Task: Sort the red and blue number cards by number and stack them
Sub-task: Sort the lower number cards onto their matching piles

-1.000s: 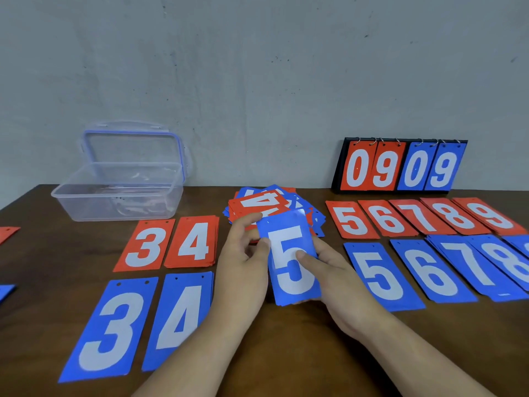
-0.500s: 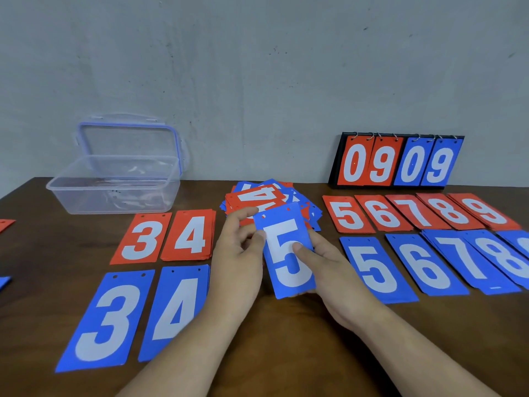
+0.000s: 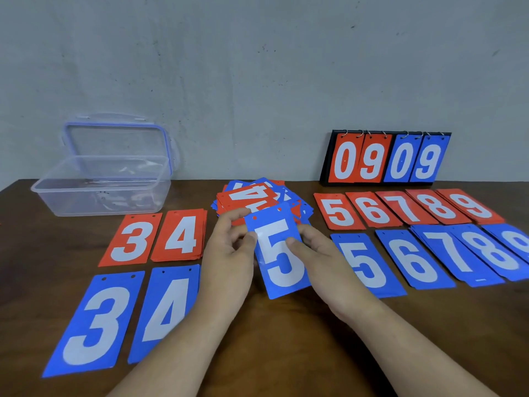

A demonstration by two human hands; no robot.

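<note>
Both hands are together on one blue 5 card (image 3: 282, 253), held just in front of the messy unsorted pile (image 3: 252, 196). The left hand (image 3: 229, 253) pinches its left edge and the right hand (image 3: 323, 262) grips it, thumb on its face. The blue 5 stack (image 3: 369, 267) lies front-right of that pile

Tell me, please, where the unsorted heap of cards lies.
In the head view, the unsorted heap lies centrally, between the red 4 stack and the red 5 card.

Seven red piles (image 3: 131, 239), seven blue piles (image 3: 369, 266), one heap (image 3: 252, 194), one held card (image 3: 279, 270), one box (image 3: 100, 196), one scoreboard (image 3: 386, 160)
</note>
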